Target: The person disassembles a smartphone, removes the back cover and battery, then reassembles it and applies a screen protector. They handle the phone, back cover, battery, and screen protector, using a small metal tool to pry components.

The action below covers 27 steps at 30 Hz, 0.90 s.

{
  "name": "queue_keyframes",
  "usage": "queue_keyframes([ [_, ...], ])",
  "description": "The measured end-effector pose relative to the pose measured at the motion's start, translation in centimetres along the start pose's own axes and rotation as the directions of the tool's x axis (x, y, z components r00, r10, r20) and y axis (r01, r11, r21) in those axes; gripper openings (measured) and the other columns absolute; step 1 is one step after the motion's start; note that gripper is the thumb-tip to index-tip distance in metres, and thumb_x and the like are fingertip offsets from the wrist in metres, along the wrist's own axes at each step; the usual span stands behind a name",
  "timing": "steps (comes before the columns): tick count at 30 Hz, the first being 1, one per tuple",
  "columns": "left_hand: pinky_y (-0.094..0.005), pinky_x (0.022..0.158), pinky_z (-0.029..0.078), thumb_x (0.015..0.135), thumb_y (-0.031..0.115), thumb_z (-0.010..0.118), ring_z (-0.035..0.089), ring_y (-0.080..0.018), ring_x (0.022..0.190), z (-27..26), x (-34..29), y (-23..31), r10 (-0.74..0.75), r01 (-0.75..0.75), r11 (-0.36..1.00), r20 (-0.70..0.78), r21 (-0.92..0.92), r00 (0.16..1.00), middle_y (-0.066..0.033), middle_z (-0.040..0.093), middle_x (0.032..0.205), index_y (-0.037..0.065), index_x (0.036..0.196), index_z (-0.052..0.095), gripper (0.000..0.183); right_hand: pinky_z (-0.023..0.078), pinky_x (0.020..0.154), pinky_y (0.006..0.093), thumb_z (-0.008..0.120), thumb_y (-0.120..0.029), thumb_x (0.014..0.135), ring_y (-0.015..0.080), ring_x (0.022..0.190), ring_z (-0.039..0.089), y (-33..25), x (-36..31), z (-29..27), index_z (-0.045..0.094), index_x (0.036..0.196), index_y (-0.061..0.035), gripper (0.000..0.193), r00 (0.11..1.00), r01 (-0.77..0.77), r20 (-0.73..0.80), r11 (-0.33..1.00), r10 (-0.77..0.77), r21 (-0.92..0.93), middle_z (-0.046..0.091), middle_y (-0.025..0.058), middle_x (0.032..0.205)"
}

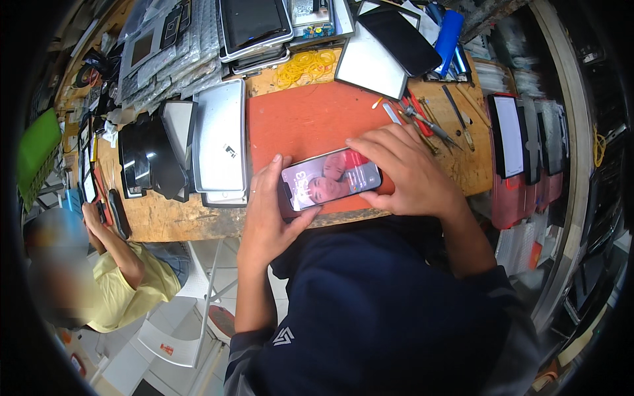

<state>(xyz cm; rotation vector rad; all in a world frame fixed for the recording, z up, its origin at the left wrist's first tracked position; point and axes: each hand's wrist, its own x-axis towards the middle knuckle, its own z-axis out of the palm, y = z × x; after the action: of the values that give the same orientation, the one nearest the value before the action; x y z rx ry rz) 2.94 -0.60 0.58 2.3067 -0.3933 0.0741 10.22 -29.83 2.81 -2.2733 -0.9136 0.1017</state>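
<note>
A smartphone [330,178] with its screen lit lies sideways between my two hands, over the front part of an orange work mat [290,119]. My left hand [267,204] grips its left end, thumb along the near edge and fingers at the far side. Around the right end is my right hand [403,168], its fingers on the far edge and its thumb at the near edge. The lock screen shows a picture of faces. Beyond my right hand lie several screwdrivers [426,122] and red-handled pliers [415,105].
Left of the mat are a silver tablet back [220,142] and dark panels [148,155]. Bubble-wrapped parts [172,63] pile up behind, near yellow rubber bands [305,69]. A black phone [399,41] rests at the back right. Another person in a yellow shirt [135,284] sits at the left.
</note>
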Motion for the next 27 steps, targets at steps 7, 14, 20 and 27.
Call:
queue_keyframes([
  [7,-0.0542,0.113,0.049,0.081,0.009,0.094,0.059,-0.0473,0.135,0.9,-0.2,-0.2,0.044,-0.041,0.999,-0.092,0.033,0.995,-0.0261,0.057,0.152,0.001,0.165,0.038,0.102,0.046,0.108,0.0492,0.094,-0.025,0.071,0.0325,0.117,0.061,-1.2,-1.0,0.5,0.066,0.14,-0.0031,0.077,0.999,-0.033,-0.044,0.998,0.03,-0.057,0.063,0.0138,0.13],
  [14,-0.0487,0.105,0.053,0.087,-0.002,0.084,0.068,-0.0403,0.118,1.7,-0.8,0.8,0.07,-0.005,0.986,-0.386,0.165,0.92,-0.0221,0.069,0.131,-0.001,0.139,0.065,0.055,0.047,0.102,0.0483,0.095,-0.024,0.071,0.0337,0.113,0.061,-2.7,0.3,1.7,0.066,0.138,-0.0024,0.076,0.999,0.03,-0.02,0.982,-0.035,-0.185,0.063,0.0137,0.132],
  [20,-0.0473,0.1,0.052,0.092,-0.002,0.074,0.068,-0.0373,0.11,-3.0,-2.6,-1.1,0.039,0.164,0.939,-0.564,0.304,0.825,-0.0168,0.073,0.111,-0.001,0.116,0.073,0.023,0.053,0.091,0.0446,0.093,-0.019,0.068,0.033,0.101,0.063,-2.5,4.9,1.4,0.073,0.121,-0.005,0.059,0.969,0.09,-0.23,0.996,-0.089,-0.007,0.069,0.0108,0.119],
  [27,-0.0482,0.102,0.044,0.084,0.013,0.083,0.066,-0.0335,0.114,-3.4,-3.9,-3.1,0.003,0.207,0.915,-0.518,0.347,0.855,-0.0096,0.073,0.114,0.007,0.112,0.075,0.03,0.053,0.095,0.0432,0.091,-0.02,0.069,0.0332,0.107,0.064,-2.4,13.8,4.3,0.077,0.116,-0.0047,0.051,0.944,0.26,-0.187,0.961,-0.273,-0.093,0.072,0.013,0.122],
])
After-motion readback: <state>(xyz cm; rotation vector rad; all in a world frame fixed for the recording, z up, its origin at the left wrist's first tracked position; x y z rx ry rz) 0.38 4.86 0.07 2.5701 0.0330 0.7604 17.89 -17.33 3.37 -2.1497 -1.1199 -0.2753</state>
